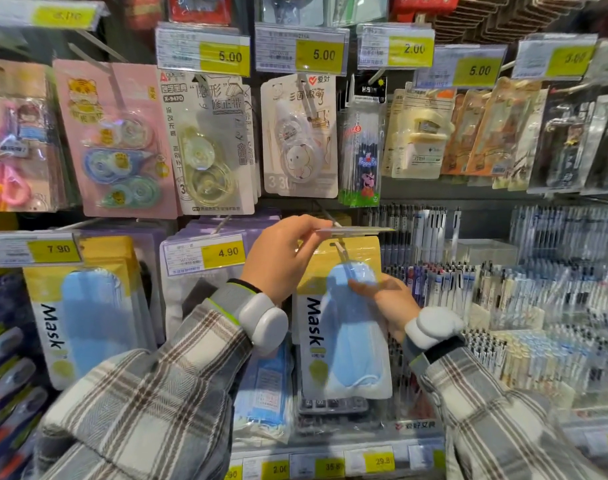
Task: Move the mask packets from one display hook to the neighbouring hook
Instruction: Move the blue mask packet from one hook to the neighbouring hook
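**Mask packet held upright at the right-hand hook**

The mask packet (330,341) hangs in the middle of the lower display, its long axis vertical. Its yellow header is up and its clear window faces the camera. The word "Mask" runs down its left side, top to bottom. Inside the packet lie folded blue masks (351,358), which fill most of the window down to the bottom edge.

The metal hook (340,251) crosses the yellow header; whether it passes through the packet's hole cannot be told. The right hand (392,306) grips the packet at its right edge, thumb on the front over the window, fingers behind. The left hand (285,254) pinches the left end of the price-tag flap (358,231), which is tipped up flat above the hook.

To the left, under a 4.90 tag (223,252), hang other packets with their contents mostly hidden. Farther left, under a 7.90 tag (49,249), hangs a stack of matching yellow-topped packets (88,323), also upright, holding blue masks. To the right stand racks of pens (469,289).
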Motion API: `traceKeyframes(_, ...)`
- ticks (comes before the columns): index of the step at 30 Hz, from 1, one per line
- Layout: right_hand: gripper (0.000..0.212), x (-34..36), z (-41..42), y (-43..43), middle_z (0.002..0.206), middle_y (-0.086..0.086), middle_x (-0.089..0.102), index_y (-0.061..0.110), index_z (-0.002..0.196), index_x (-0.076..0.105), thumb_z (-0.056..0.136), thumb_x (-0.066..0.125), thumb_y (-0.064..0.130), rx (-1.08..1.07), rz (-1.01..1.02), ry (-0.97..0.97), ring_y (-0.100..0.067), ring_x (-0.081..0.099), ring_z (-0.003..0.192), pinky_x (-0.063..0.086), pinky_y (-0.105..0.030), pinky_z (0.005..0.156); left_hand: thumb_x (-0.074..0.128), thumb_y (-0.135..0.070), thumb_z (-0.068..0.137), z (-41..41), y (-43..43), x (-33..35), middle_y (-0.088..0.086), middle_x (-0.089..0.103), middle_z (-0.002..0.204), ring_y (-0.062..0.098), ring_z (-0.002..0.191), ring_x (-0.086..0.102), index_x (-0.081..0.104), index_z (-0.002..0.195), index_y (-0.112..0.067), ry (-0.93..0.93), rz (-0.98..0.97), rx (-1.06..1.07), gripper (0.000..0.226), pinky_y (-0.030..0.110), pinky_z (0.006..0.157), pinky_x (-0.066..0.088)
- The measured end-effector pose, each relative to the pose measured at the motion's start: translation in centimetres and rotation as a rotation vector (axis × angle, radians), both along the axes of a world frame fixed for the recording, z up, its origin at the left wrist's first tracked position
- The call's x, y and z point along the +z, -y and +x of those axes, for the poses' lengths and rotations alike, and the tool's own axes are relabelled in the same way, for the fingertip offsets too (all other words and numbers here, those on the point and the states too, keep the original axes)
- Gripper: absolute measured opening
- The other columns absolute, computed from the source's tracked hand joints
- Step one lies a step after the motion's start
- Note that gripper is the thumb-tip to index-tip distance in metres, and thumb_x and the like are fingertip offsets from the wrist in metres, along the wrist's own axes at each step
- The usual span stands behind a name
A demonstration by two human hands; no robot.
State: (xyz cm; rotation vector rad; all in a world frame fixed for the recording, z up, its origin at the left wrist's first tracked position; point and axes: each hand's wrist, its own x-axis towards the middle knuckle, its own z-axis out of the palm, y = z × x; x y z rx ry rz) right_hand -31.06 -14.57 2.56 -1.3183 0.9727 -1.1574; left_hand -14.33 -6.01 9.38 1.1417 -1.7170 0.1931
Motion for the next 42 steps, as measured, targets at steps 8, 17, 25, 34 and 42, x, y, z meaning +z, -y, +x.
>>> traceKeyframes(8, 0.048, 0.3, 1.5, 2.5, 0.120, -0.014, 0.066, 0.004, 0.118, 0.060, 0.079, 0.070, 0.030, -0.082, -0.063, -0.196, -0.029, 0.063, 0.110, 0.052, -0.036, 0.093, 0.046, -0.030, 0.081, 0.6, 0.6, -1.5, 0.004, 0.072, 0.109, 0.007, 0.100, 0.057, 0.069, 0.111, -0.013, 0.058, -0.167, -0.044, 0.042, 0.022, 0.089, 0.045)
traceKeyframes(17, 0.030, 0.5, 0.9, 2.3, 0.107, -0.016, 0.067, 0.002, 0.102, 0.060, 0.077, 0.073, 0.013, -0.116, -0.154, -0.218, -0.033, 0.063, 0.096, 0.051, -0.038, 0.086, 0.059, 0.001, 0.080, 0.8, 0.6, -3.6, 0.002, 0.067, 0.103, 0.011, 0.091, 0.054, 0.055, 0.129, -0.017, 0.070, -0.142, -0.049, 0.052, 0.022, 0.084, 0.047)
traceKeyframes(25, 0.036, 1.7, -2.0, -0.5, 0.118, -0.010, 0.062, 0.007, 0.116, 0.059, 0.082, 0.069, 0.013, -0.406, -0.268, -0.064, -0.021, 0.057, 0.106, 0.045, -0.038, 0.101, 0.054, -0.013, 0.083, 0.1, -0.5, -4.6, 0.000, 0.066, 0.094, 0.011, 0.085, 0.059, 0.065, 0.098, -0.012, -0.043, -0.106, -0.004, 0.019, 0.023, 0.077, 0.048)
traceKeyframes(34, 0.014, 1.5, -0.6, -5.7, 0.085, -0.005, 0.063, 0.008, 0.100, 0.065, 0.088, 0.060, 0.012, -0.120, -0.060, -0.051, -0.019, 0.057, 0.079, 0.048, -0.028, 0.070, 0.060, -0.010, 0.086, 0.5, -3.6, -5.9, 0.007, 0.065, 0.071, 0.015, 0.063, 0.059, 0.064, 0.082, -0.011, -0.416, 0.303, -0.134, 0.006, 0.026, 0.066, 0.050)
traceKeyframes(42, 0.007, 0.4, 4.1, -10.0, 0.077, -0.003, 0.062, 0.014, 0.081, 0.061, 0.088, 0.060, 0.015, 0.146, 0.039, -0.058, -0.017, 0.060, 0.065, 0.048, -0.024, 0.061, 0.055, -0.011, 0.090, 4.2, -6.8, -6.4, -0.008, 0.060, 0.044, 0.000, 0.036, 0.048, 0.062, 0.069, -0.014, -0.656, 0.553, -0.175, 0.022, 0.013, 0.040, 0.037)
